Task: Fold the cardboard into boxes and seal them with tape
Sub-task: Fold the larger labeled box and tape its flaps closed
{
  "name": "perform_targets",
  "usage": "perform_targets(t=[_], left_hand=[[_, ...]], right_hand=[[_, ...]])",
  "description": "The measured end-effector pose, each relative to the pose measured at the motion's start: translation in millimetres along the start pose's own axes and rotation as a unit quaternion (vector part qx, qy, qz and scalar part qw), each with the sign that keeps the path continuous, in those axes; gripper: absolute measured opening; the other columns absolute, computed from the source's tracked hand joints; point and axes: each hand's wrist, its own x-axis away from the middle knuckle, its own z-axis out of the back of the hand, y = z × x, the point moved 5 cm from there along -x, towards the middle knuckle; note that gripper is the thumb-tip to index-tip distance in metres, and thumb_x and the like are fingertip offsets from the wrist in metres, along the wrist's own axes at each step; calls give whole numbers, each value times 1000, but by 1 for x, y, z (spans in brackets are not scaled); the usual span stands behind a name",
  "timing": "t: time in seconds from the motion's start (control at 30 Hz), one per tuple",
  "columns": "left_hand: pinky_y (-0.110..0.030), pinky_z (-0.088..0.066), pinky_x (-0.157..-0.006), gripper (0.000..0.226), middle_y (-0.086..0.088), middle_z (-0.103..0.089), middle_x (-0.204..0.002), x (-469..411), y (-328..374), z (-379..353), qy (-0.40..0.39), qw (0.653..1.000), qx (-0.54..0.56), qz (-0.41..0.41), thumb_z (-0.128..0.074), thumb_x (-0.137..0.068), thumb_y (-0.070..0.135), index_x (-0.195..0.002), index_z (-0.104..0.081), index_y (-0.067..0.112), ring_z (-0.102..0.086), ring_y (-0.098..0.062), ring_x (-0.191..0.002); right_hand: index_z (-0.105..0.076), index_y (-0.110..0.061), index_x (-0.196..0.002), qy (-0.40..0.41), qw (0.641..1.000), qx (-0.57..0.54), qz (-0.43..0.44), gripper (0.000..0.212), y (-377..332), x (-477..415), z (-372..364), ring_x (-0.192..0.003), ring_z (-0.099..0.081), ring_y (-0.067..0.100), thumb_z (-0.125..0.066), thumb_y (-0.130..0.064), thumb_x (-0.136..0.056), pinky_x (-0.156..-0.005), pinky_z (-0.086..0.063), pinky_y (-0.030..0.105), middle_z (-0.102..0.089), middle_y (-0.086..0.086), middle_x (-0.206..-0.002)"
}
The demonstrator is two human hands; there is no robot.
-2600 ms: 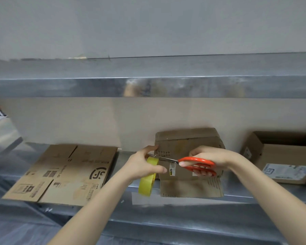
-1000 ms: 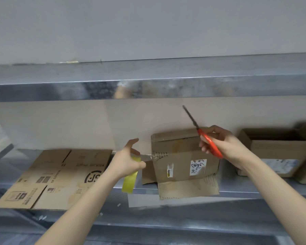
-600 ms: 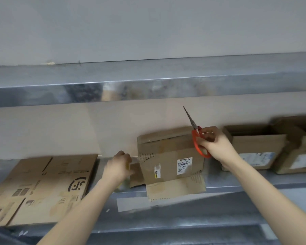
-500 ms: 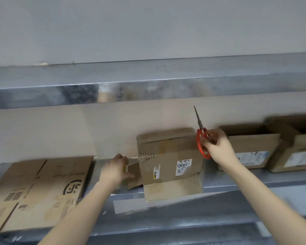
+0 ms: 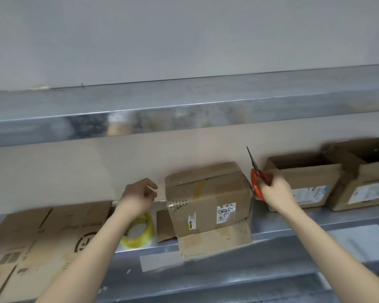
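The right hand (image 5: 274, 191) grips the orange-handled metal scissors (image 5: 256, 184), their blades pointing up and apparently closed. Just to its left the closed brown cardboard box (image 5: 208, 193) sits on the grey steel shelf (image 5: 328, 215). The left hand (image 5: 139, 196) hovers just left of that box, a little apart from it, with fingers loosely curled and holding nothing. Directly beneath this hand the yellow tape roll (image 5: 138, 242) lies flat on the shelf. Farther left lies a sheet of flattened printed cardboard (image 5: 42, 232). Two open cardboard boxes (image 5: 304, 182) stand beyond the right hand.
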Motion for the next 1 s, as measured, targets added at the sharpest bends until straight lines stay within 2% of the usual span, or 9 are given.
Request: perform_targets(t=[0.07,0.13,0.27,0.43,0.63,0.7,0.83,0.93,1.0], left_hand=[[-26,-54,-72,11,5,-73,-67,10,21,14,29,997,73,-21,-63,-92,19,-82,-65,24,-70,-9,-66],[-24,-53,-68,11,3,-72,-66,21,41,20,0,993,105,-62,-66,-91,26,-81,-68,21,-69,-10,-62],[-13,-47,-72,7,11,-74,-77,34,54,19,-76,989,16,-128,-82,-75,28,-78,-76,26,-66,0,-75],[-19,-45,-71,6,13,-69,-82,38,46,11,-40,983,-126,-125,-79,-76,32,-81,-77,28,-60,-4,-72],[-18,-35,-73,17,1,-71,-101,47,43,0,52,985,-142,-80,-68,-89,30,-100,-76,21,-63,-19,-96],[-22,-39,-79,18,-2,-69,-104,50,47,-7,73,983,-146,-85,-64,-92,29,-102,-75,19,-62,-22,-98],[-24,-42,-83,18,-4,-69,-104,52,45,-13,74,986,-111,-101,-66,-91,24,-102,-76,14,-63,-23,-97],[-25,-45,-89,18,-4,-72,-102,50,40,-7,65,991,-56,-101,-74,-84,20,-98,-77,10,-65,-21,-97],[-24,-44,-91,18,-5,-72,-102,48,39,-5,45,991,-51,-114,-76,-82,17,-97,-78,9,-65,-20,-97]], right_hand=[[-57,-11,-110,-7,1000,14,-9,38,1,-2,-2,-90,-67,31,-59,-44,-91,-85,-56,47,-69,9,-96],[-57,-11,-111,-7,1000,10,-15,37,-3,-1,-4,-91,-66,31,-60,-42,-91,-83,-55,42,-67,9,-98],[-53,-8,-117,-20,999,28,-19,36,-8,1,-10,-99,-63,31,-59,-36,-94,-83,-51,38,-64,10,-103],[-49,-7,-116,-28,998,55,-7,34,-14,5,-14,-97,-62,30,-58,-32,-95,-81,-50,37,-61,8,-102],[-53,-7,-101,-42,995,89,11,35,-27,9,-18,-81,-67,27,-57,-41,-93,-74,-55,38,-66,6,-87],[-57,-8,-94,-50,995,82,8,38,-21,3,-19,-71,-70,24,-57,-46,-88,-70,-60,42,-70,7,-78],[-56,-11,-91,-68,995,75,-3,33,-9,-2,-19,-69,-71,27,-59,-43,-88,-71,-60,45,-70,9,-76],[-62,-12,-86,-79,995,54,-19,40,-2,-1,-16,-70,-72,26,-63,-52,-82,-76,-60,46,-71,8,-73],[-62,-11,-80,-78,996,21,-29,35,-9,7,-12,-70,-72,28,-65,-45,-88,-78,-59,48,-72,13,-71]])
